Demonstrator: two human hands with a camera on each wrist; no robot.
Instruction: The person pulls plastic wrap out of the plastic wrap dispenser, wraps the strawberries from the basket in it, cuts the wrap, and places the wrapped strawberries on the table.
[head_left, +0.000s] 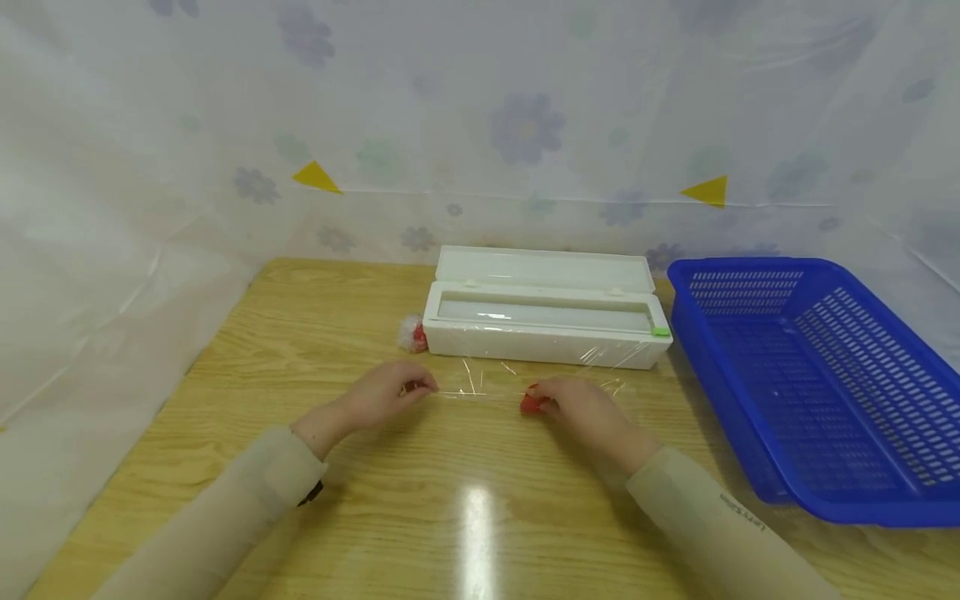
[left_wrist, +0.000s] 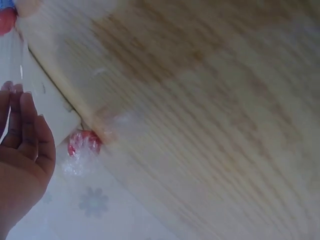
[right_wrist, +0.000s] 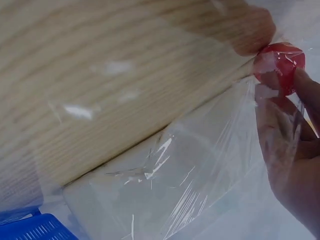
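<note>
Left hand (head_left: 375,395) pinched the near edge of the cling film (head_left: 471,382); right hand (head_left: 588,408) had its grip round a small red object (head_left: 531,403)! The film ran towards twelve o'clock, up to the open white dispenser (head_left: 525,343); a film-wrapped red bundle (head_left: 417,336) sat at the dispenser's nine, a blue basket (head_left: 825,417) at three.

L hand (head_left: 382,393) pinches clr film (head_left: 472,380) | R hand (head_left: 587,408) holds red obj (head_left: 530,403)

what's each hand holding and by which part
Left hand: cling film, by its near edge. Right hand: round red object, by its side.
</note>
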